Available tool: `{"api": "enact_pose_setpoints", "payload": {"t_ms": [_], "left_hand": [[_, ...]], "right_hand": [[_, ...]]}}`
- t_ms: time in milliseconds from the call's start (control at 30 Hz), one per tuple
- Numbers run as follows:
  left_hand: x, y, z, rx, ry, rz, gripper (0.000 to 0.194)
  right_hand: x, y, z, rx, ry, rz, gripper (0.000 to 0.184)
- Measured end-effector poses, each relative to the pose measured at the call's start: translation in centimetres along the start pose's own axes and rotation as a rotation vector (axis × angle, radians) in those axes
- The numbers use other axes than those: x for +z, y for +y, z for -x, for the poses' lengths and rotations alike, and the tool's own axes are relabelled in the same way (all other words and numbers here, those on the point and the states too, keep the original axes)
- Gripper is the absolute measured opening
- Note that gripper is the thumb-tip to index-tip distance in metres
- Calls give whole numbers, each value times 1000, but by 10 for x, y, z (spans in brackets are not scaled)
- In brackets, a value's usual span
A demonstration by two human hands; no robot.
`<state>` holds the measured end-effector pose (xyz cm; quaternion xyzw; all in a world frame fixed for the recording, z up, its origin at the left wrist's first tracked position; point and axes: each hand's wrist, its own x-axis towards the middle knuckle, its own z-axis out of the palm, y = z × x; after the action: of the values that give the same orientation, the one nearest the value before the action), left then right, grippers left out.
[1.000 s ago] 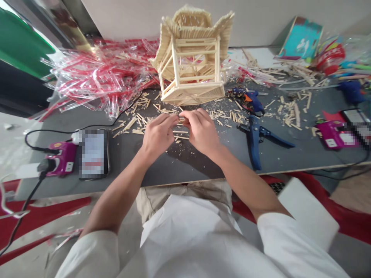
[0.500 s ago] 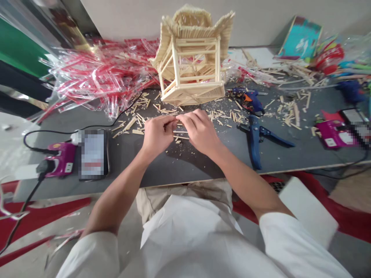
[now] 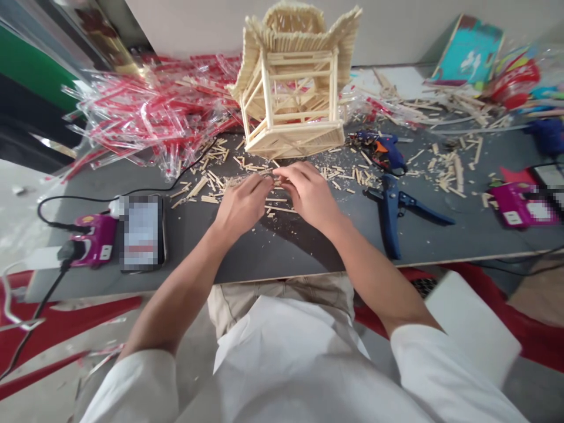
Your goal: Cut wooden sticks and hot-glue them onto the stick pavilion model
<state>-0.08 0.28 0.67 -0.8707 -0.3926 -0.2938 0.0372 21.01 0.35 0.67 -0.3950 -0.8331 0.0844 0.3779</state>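
My left hand (image 3: 243, 204) is closed, its fingers curled over a ribbed strip of wooden sticks (image 3: 238, 180) that shows behind the knuckles. Close beside it, my right hand (image 3: 314, 197) has bent fingers, index fingertip near the strip's right end; anything pinched there is too small to make out. Under and between both hands lie longer sticks (image 3: 282, 208) and short offcuts. Just beyond stands a model pavilion (image 3: 304, 127) built of wooden sticks, with an open frame and upturned roof edges.
Blue cutters (image 3: 390, 220) and a blue glue gun (image 3: 388, 151) lie to the right. Red and clear plastic wrappers (image 3: 154, 111) are heaped at back left. A phone (image 3: 141, 235) and purple power strip (image 3: 94, 238) sit at left. Another purple block (image 3: 513, 202) is at right.
My fingers have shifted slightly along the strip, and the hands have moved a little apart since half a second ago. The view has turned slightly; the pavilion and tools stay put.
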Motion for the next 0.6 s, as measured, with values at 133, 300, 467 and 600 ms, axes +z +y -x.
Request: {"api": "enact_pose_setpoints", "payload": {"t_ms": [133, 300, 467, 600], "left_hand": [[3, -2, 1, 60, 40, -57, 28], [5, -7, 4, 109, 31, -81, 27], [3, -7, 3, 121, 25, -85, 29], [1, -3, 1, 158, 54, -113, 28]], "right_hand": [[-1, -1, 0, 44, 23, -31, 35], [-2, -1, 0, 84, -1, -85, 43], [-5, 2, 0, 138, -50, -214, 38], [-4, 1, 0, 142, -45, -242, 33]]}}
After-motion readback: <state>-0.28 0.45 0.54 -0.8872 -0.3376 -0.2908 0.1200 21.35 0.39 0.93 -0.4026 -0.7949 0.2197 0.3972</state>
